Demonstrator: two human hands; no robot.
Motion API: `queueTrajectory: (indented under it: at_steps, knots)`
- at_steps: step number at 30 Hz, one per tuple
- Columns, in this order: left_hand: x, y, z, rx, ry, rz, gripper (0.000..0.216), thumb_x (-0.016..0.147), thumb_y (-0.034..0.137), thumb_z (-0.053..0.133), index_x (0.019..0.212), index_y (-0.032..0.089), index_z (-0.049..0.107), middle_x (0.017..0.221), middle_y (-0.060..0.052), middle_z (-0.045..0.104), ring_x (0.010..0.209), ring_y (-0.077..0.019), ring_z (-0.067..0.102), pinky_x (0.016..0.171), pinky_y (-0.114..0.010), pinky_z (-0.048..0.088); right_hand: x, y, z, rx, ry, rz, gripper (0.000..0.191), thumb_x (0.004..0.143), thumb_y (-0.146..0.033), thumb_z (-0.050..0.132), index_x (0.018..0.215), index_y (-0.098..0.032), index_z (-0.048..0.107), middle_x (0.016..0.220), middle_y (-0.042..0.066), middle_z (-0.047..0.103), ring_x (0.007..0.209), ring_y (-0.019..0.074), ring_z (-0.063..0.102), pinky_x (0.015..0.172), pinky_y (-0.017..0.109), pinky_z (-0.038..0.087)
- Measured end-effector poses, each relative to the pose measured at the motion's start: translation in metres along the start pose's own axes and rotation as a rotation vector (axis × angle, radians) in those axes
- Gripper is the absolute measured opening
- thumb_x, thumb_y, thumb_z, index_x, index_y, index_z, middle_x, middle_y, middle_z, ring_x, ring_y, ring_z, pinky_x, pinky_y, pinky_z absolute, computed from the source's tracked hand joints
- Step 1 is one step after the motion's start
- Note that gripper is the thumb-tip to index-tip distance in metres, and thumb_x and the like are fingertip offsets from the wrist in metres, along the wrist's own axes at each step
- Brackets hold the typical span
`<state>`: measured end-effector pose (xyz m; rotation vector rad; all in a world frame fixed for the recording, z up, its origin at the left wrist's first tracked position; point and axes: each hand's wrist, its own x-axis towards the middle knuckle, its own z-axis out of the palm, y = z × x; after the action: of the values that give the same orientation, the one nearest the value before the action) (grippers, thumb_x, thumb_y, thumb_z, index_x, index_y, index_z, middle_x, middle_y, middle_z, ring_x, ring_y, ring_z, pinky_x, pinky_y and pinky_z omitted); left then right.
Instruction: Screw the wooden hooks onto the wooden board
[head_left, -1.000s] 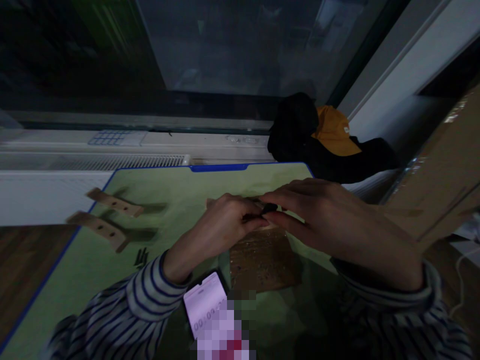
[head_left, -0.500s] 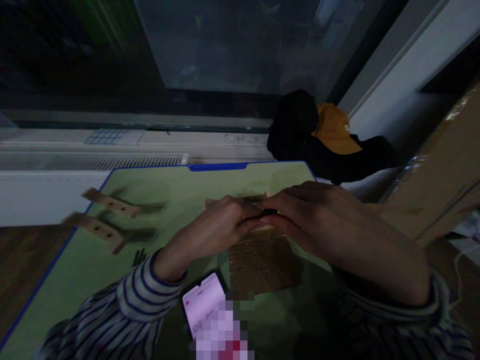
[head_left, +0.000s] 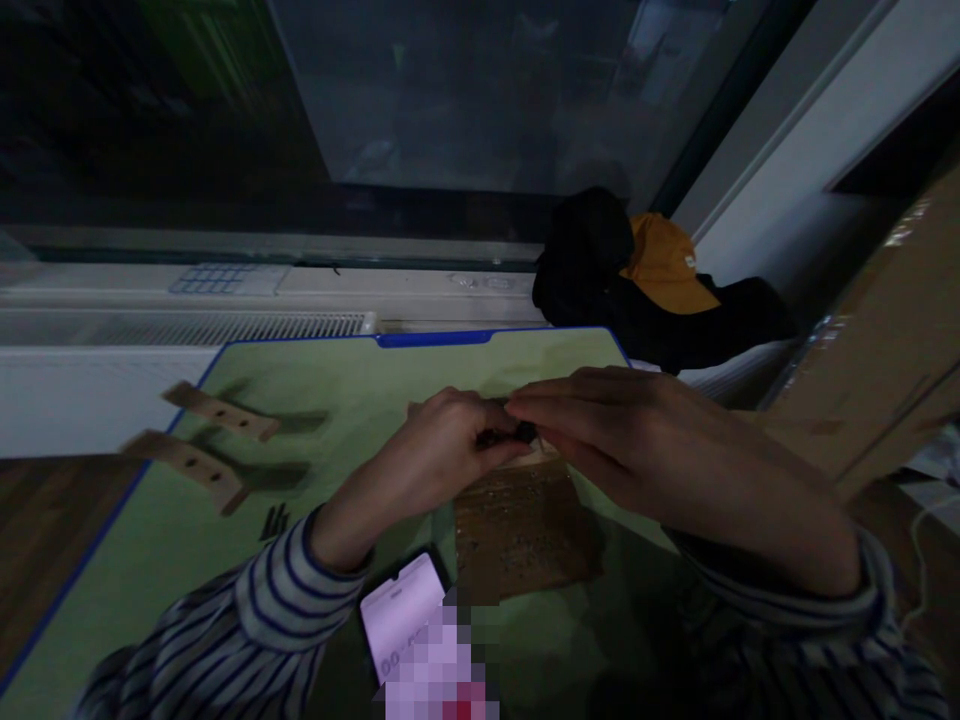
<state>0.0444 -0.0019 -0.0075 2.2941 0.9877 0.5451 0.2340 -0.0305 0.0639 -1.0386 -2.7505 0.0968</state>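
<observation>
- A small dark piece (head_left: 519, 433) sits between the fingertips of both hands, just above the far edge of a brown wooden board (head_left: 517, 530). It is too dim and too small to say what it is.
- The left hand (head_left: 439, 450) is curled, and its narrow grip pinches the near left end of the piece between thumb and fingers.
- The right hand (head_left: 645, 450) reaches in from the right with the fingers stretched out flat. The tips of its thumb and forefinger are closed on the other end of the same piece.
- The fingertips of the two hands touch or almost touch over the piece.
- Both wrists come out of striped sleeves (head_left: 292, 600).
- The board lies flat on a green mat (head_left: 337, 380) with a blue edge, under and just in front of the hands.
- A phone (head_left: 401, 615) with a lit pale screen lies on the mat just left of the board's near corner, below the left wrist.
- Two pale wooden strips (head_left: 221, 412) with holes in them lie side by side near the mat's left edge, well apart from the hands.
- A few short dark pins (head_left: 276, 521) lie near the closer strip.
- Beyond the mat runs a white radiator (head_left: 187, 325) under a dark window (head_left: 465, 90).
- An orange cap (head_left: 664, 265) rests on black clothes (head_left: 592, 255) past the mat's far right corner.
- A cardboard box (head_left: 892, 360) stands at the right.
</observation>
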Motion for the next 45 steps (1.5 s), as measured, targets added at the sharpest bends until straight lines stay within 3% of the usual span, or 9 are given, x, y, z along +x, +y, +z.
queueTrajectory:
  at_steps: [4,11,15,22,29,32,36,41,45]
  knots:
    - [-0.001,-0.002,-0.003,0.038,-0.013,0.008,0.016,0.084,0.031,0.056,0.086,0.023,0.070,0.080,-0.001,0.070,0.073,-0.0151,0.062,0.064,-0.027,0.040,0.002,-0.001,0.002,0.037,-0.046,-0.009,0.026,0.087,-0.012,0.049,0.110,-0.020,0.058,0.110,0.004,0.066,0.094,0.0161,0.063,0.079,0.028,0.047]
    - [-0.001,-0.004,-0.007,0.026,-0.122,0.067,0.026,0.090,0.033,0.045,0.095,0.023,0.069,0.077,-0.002,0.069,0.071,-0.0143,0.061,0.061,-0.026,0.038,0.005,-0.008,0.006,-0.109,-0.072,0.080,0.020,0.088,-0.019,0.050,0.106,-0.018,0.060,0.095,0.005,0.069,0.080,0.0186,0.065,0.070,0.031,0.047]
    - [-0.001,-0.001,-0.008,0.050,-0.113,0.059,0.023,0.090,0.029,0.046,0.093,0.023,0.068,0.084,-0.002,0.070,0.074,-0.0145,0.062,0.063,-0.026,0.039,0.006,-0.009,0.005,-0.147,-0.077,0.114,0.018,0.089,-0.024,0.049,0.102,-0.019,0.061,0.089,0.003,0.068,0.076,0.0194,0.065,0.065,0.032,0.046]
    - [-0.001,0.003,0.000,0.059,0.032,-0.001,0.020,0.084,0.036,0.056,0.084,0.021,0.069,0.078,-0.002,0.070,0.073,-0.0174,0.063,0.064,-0.028,0.040,0.003,-0.005,0.004,-0.167,-0.063,0.107,0.020,0.088,-0.025,0.051,0.105,-0.021,0.061,0.087,0.003,0.068,0.074,0.0186,0.064,0.065,0.032,0.044]
    - [-0.001,0.001,0.002,0.101,0.026,0.024,0.017,0.085,0.033,0.056,0.087,0.023,0.069,0.085,-0.001,0.071,0.080,-0.0179,0.064,0.073,-0.030,0.043,-0.001,-0.002,-0.003,0.002,-0.028,0.014,0.029,0.089,-0.018,0.048,0.117,-0.020,0.055,0.107,0.005,0.066,0.090,0.0178,0.063,0.075,0.030,0.047]
    - [-0.002,0.002,0.000,0.133,0.022,0.025,0.018,0.085,0.034,0.056,0.088,0.022,0.069,0.083,-0.002,0.071,0.078,-0.0178,0.064,0.070,-0.030,0.042,0.001,-0.003,-0.005,0.061,-0.069,-0.001,0.026,0.087,-0.012,0.048,0.109,-0.020,0.060,0.102,0.004,0.067,0.088,0.0166,0.063,0.075,0.029,0.047]
    - [-0.001,0.001,-0.003,0.125,-0.055,0.088,0.019,0.088,0.030,0.051,0.094,0.024,0.069,0.086,-0.001,0.071,0.079,-0.0165,0.063,0.070,-0.029,0.041,0.002,-0.004,-0.002,-0.033,-0.075,0.067,0.016,0.085,-0.016,0.052,0.095,-0.019,0.064,0.089,0.004,0.069,0.078,0.0173,0.064,0.068,0.029,0.047]
    - [-0.002,0.001,-0.004,0.110,-0.106,0.063,0.024,0.091,0.029,0.045,0.098,0.027,0.067,0.092,0.000,0.070,0.084,-0.0164,0.063,0.069,-0.028,0.040,0.003,-0.007,0.000,-0.141,-0.083,0.119,0.015,0.089,-0.024,0.050,0.093,-0.018,0.063,0.085,0.004,0.068,0.073,0.0172,0.063,0.065,0.030,0.044]
    - [-0.002,0.002,-0.003,0.071,-0.078,0.048,0.020,0.088,0.029,0.050,0.095,0.026,0.068,0.090,0.001,0.071,0.081,-0.0162,0.063,0.069,-0.028,0.040,0.003,-0.008,0.000,-0.156,-0.074,0.123,0.017,0.090,-0.026,0.048,0.096,-0.019,0.063,0.083,0.003,0.068,0.072,0.0168,0.063,0.064,0.029,0.042]
